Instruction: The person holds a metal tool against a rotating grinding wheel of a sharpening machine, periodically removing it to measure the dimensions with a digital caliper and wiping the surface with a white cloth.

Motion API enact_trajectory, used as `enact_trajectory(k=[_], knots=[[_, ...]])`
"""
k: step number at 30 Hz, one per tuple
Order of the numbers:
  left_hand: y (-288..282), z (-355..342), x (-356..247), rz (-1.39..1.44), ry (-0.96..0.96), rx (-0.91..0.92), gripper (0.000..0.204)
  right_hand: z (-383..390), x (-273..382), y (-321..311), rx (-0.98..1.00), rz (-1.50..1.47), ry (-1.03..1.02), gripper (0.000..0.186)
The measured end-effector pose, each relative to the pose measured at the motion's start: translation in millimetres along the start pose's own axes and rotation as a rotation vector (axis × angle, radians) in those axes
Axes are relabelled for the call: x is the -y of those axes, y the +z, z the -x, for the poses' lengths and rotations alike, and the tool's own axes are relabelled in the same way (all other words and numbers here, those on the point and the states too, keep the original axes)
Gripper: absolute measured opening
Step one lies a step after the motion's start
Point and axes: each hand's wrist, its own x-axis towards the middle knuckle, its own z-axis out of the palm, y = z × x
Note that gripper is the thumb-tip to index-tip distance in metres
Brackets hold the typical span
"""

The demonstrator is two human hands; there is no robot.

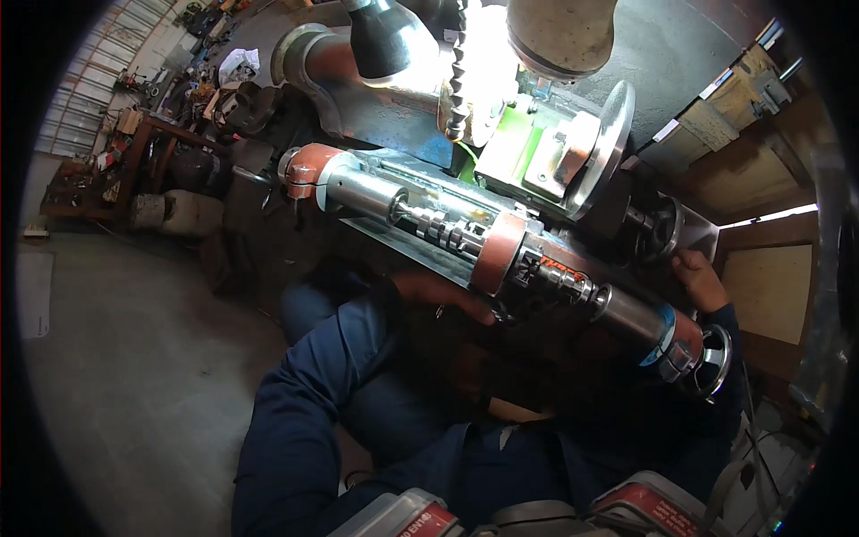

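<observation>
A shiny camshaft with several lobes lies across a grinding machine, set between the left steel cylinder and the right steel cylinder. A red-brown ring support surrounds it near the middle. My left hand reaches below the machine bed, its fingers bent in shadow at a small metal knob; what they hold is unclear. On the right, my right hand is closed on the rim of a dark handwheel. The large round metal disc stands behind the camshaft, beside a green housing.
A bright lamp hangs over the machine beside a twisted cable. The chrome handwheel sticks out at the right end. Wooden panels stand close on the right. At far left are a cluttered rack and concrete floor.
</observation>
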Motion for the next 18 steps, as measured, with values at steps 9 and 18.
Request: enact_trajectory(k=[9, 18], knots=[[7.9, 12.7, -34.4, 0.011, -0.116, -0.048, 0.059, -8.1, -7.9, 32.7, 0.001, -0.059, 0.041, 0.036], [3.3, 5.8, -13.7, 0.051, -0.092, 0.018, 0.057, -41.2, -40.7, 38.7, -0.034, 0.068, -0.058, 0.035]])
